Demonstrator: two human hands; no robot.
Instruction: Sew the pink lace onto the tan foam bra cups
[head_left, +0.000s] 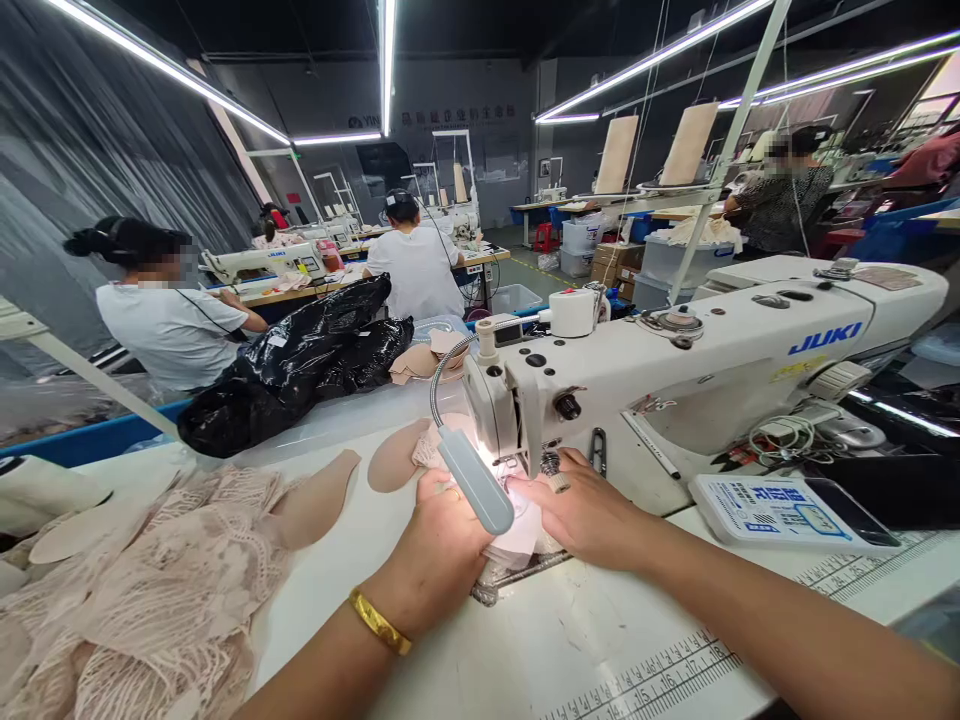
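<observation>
Fabric piece: one small pale pink piece (517,540) lies flat on the tabletop (600,620), right under the needle end of the sewing machine (675,370), lit by the lamp.
Left hand: the left hand (439,545) lies palm down, knuckles up, fingers pressing the near left edge of the fabric piece; not clenched, flat on the cloth. One gold bangle (380,622) sits at the wrist.
Right hand: the right hand (589,510) comes in from the right, forearm low across the tabletop, fingers spread flat on the right side of the piece, fingertips close to the presser foot.
Lamp: one gooseneck lamp (475,478) hangs right over the left hand's fingers and hides part of them.
Machine: one white sewing machine, marked JUKI, with one white spool (571,312) on top.
Lace: one heap of pale pink lace (142,590) on the left of the tabletop, well apart from the hands.
Cut shapes: two beige flat pieces (319,495) lie between lace and machine.
Bag: one black plastic bag (300,360) behind them.
Card: one blue-printed card (772,505) at right.
People: three other workers (169,310) sit at machines farther back, and one stands.
</observation>
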